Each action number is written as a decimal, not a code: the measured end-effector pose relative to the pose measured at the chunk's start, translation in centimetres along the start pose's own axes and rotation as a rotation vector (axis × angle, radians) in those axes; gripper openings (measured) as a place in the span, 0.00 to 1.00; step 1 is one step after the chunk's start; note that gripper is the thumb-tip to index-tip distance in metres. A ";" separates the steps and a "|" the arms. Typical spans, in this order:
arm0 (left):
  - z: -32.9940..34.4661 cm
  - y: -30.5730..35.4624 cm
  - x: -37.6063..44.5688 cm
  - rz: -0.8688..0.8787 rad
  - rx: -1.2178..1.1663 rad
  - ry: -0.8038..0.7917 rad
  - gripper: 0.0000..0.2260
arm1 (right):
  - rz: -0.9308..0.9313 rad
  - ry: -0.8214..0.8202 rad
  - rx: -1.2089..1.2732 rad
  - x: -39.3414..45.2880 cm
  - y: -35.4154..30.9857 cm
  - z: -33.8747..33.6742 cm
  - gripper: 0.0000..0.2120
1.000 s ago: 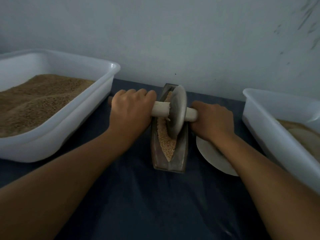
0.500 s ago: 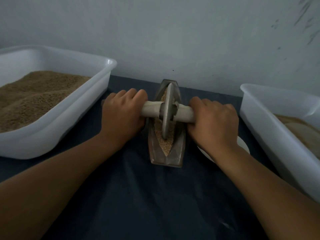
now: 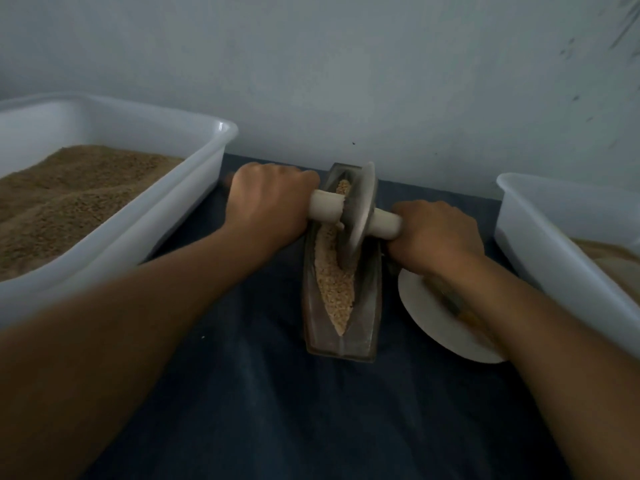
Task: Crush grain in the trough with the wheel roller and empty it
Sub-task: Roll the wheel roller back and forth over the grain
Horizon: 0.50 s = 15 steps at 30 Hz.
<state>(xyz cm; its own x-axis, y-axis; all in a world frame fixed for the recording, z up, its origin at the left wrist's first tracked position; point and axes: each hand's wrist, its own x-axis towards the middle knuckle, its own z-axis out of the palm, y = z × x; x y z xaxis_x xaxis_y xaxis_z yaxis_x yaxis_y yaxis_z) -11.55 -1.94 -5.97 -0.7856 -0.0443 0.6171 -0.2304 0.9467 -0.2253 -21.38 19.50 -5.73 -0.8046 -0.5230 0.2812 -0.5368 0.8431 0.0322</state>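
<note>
1. Dark blue cloth (image 3: 263, 410) covers the work surface, which runs up against a pale, scuffed wall (image 3: 346, 64).
2. Between the two hands a narrow boat-shaped trough (image 3: 341, 344) lies lengthwise on the cloth, its pointed near end toward the person.
3. Pale crushed grain (image 3: 334, 289) fills the trough's groove from just under the hands down toward that near tip.
4. A wheel roller (image 3: 360, 209) stands in the far half of the trough, its disc tilted with the top edge leaning toward the right hand and its lower edge sunk in the grain.
5. Curled tight round the pale axle on its side of the disc, the left hand (image 3: 268, 206) shows its knuckles upward.
6. On the other end of the axle the right hand (image 3: 436, 237) is clenched the same way, sitting slightly nearer to the person than the left.
7. Outside the left hand stands a white plastic tub (image 3: 180, 216) holding a heap of brown grain.
8. Beneath the right wrist and forearm lies a white plate (image 3: 433, 320), partly hidden; something yellowish on it is too blurred to identify.
9. Beyond the right hand, at the frame's edge, sits a second white tub (image 3: 554, 251) with pale contents.
</note>
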 end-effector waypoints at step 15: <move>0.8 -1.2 4.0 -0.105 -0.088 -0.483 0.13 | -0.079 -0.551 0.066 6.8 0.3 -1.8 0.15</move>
<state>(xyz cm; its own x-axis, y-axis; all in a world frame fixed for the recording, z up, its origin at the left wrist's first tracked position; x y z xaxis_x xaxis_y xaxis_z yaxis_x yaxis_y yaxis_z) -14.84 -3.49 -3.86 -0.9415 -0.2640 0.2093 -0.2899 0.9514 -0.1036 -26.53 16.45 -2.05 -0.7654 -0.5875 -0.2627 -0.6015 0.7982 -0.0326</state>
